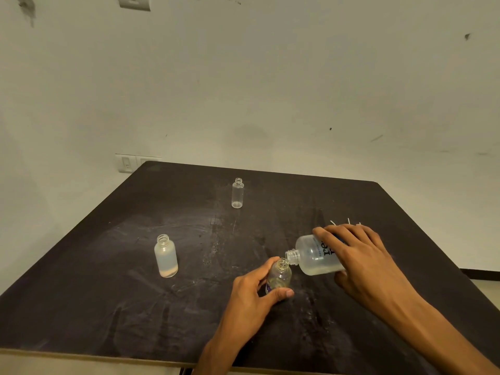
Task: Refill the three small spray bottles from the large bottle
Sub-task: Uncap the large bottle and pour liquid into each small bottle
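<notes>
We take the large bottle [315, 257] as our landmark. It lies tipped on its side above the bench [108, 307], toward the near right, with its open neck pointing left. Our right hand [359, 255] wraps over it from the right. Touching its neck, just left and slightly nearer us, stands one small bottle [280, 276], upright on the bench, with our left hand [251, 296] around it from the near left. Well left of the large bottle stands a second small bottle [165, 256], upright. Far behind and left of the large bottle stands the third small bottle [237, 192], near the bench's back edge. Just behind the large bottle, thin tubes [348, 221] poke up past our right hand.
</notes>
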